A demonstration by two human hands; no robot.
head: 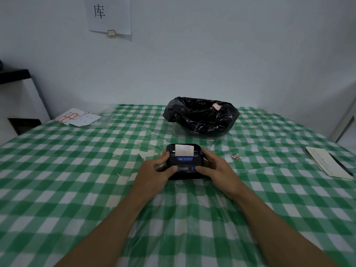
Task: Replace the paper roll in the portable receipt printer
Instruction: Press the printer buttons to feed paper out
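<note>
A small black receipt printer with a blue label rests on the green checked tablecloth at the table's middle. A strip of white paper sticks out of its far edge. My left hand grips the printer's left side, thumb on the front panel. My right hand grips the right side, thumb on the front and a finger by the blue side latch. The lid looks closed. No spare roll is visible.
A bin lined with a black bag stands just behind the printer. A crumpled scrap lies to the right. A notebook with a pen sits at the right edge. Label sheets lie at the far left.
</note>
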